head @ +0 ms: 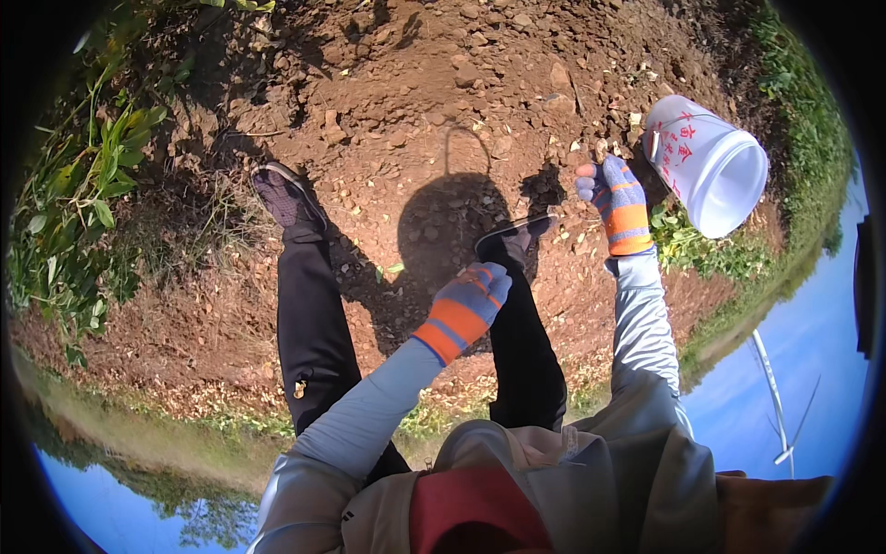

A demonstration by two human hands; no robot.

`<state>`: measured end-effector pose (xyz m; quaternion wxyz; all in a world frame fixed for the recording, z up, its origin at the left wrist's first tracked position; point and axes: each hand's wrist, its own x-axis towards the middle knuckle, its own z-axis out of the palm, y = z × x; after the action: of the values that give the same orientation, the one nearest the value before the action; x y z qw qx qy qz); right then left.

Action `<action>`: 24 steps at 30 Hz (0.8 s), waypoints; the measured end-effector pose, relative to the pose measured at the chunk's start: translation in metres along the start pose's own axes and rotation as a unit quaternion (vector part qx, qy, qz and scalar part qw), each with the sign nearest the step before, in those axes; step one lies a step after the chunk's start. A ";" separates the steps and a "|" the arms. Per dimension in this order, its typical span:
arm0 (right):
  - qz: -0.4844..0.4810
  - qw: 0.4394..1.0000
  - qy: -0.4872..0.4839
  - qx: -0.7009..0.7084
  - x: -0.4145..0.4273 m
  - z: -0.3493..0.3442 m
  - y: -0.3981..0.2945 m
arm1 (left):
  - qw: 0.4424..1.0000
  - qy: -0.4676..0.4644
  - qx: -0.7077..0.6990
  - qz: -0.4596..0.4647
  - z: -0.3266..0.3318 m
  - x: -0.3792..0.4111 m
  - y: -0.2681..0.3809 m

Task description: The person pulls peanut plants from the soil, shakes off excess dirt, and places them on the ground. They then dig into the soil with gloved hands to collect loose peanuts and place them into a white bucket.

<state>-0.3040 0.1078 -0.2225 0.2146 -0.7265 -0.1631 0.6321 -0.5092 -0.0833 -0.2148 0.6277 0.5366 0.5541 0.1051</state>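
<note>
My left hand [472,298], in a blue-grey and orange knit glove, is held in front of my right shin with its fingers curled. Its palm is hidden, so whatever may be in it does not show. Farther out, my gloved right hand [617,201] is low over the reddish soil [387,138], left of a white plastic bucket [692,156]. A small tan lump [601,147], too small to name surely, shows right at its fingertips; whether they grip it is unclear. The bucket looks tilted, bears red writing and has a wire handle. Its mouth faces the lower right.
Leafy green plants [104,166] grow along the left. My left shoe [284,194] and right shoe [516,239] stand apart on the ground. Clods and pale bits lie scattered around. Picked-looking foliage [713,249] lies below the bucket. A wind turbine [779,415] rises far off.
</note>
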 end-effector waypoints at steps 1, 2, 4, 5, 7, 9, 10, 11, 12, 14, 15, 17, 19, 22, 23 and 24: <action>-0.018 0.998 0.045 0.041 -0.001 -0.034 -0.012 | 1.000 -0.002 0.004 -0.004 0.001 0.001 0.000; -0.047 0.994 0.076 0.064 -0.007 -0.068 -0.027 | 1.000 -0.008 0.007 -0.003 0.001 0.004 0.001; -0.081 0.977 0.178 0.087 -0.019 -0.115 -0.061 | 1.000 -0.010 -0.002 -0.004 0.004 0.005 0.002; -0.106 0.969 0.202 0.097 -0.026 -0.127 -0.074 | 1.000 -0.009 -0.012 -0.002 0.006 0.007 0.002; -0.031 0.983 0.176 0.047 -0.032 -0.182 -0.079 | 0.999 -0.016 -0.042 -0.015 -0.001 0.011 0.004; 0.111 0.977 0.165 0.079 -0.023 -0.218 -0.057 | 0.995 -0.027 -0.078 -0.055 -0.009 0.013 0.015; 0.142 0.976 0.132 0.100 -0.022 -0.201 -0.054 | 0.999 0.018 0.002 0.033 0.004 0.012 0.005; 0.173 0.973 0.097 0.120 -0.020 -0.181 -0.052 | 0.999 0.038 -0.008 0.028 0.017 0.007 -0.004; 0.163 0.956 0.121 0.214 -0.010 -0.178 -0.046 | 0.998 0.054 -0.019 0.026 0.017 0.007 -0.003; 0.077 0.919 0.133 0.364 0.011 -0.178 -0.044 | 0.998 0.042 -0.040 -0.001 0.015 0.009 -0.003; 0.039 0.894 0.162 0.417 0.026 -0.186 -0.042 | 0.998 0.012 -0.051 -0.027 0.009 0.011 0.000; -0.075 0.885 0.165 0.429 0.058 -0.219 -0.027 | 0.996 -0.022 -0.064 -0.063 -0.002 0.013 0.010; -0.108 0.858 0.169 0.472 0.072 -0.244 -0.018 | 0.993 -0.021 -0.071 -0.091 -0.010 0.013 0.018; -0.053 0.796 0.106 0.594 0.070 -0.243 -0.015 | 0.997 -0.036 -0.031 -0.060 -0.001 0.013 0.006; -0.036 0.794 0.122 0.595 0.064 -0.243 -0.021 | 0.997 -0.035 -0.024 -0.057 0.003 0.012 -0.001; -0.023 0.801 0.137 0.583 0.056 -0.234 -0.021 | 0.998 -0.032 -0.016 -0.056 0.009 0.011 -0.009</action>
<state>-0.0635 0.1295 -0.2334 0.6320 -0.5397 0.2505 0.4965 -0.5024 -0.0840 -0.2301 0.6587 0.4976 0.5610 0.0613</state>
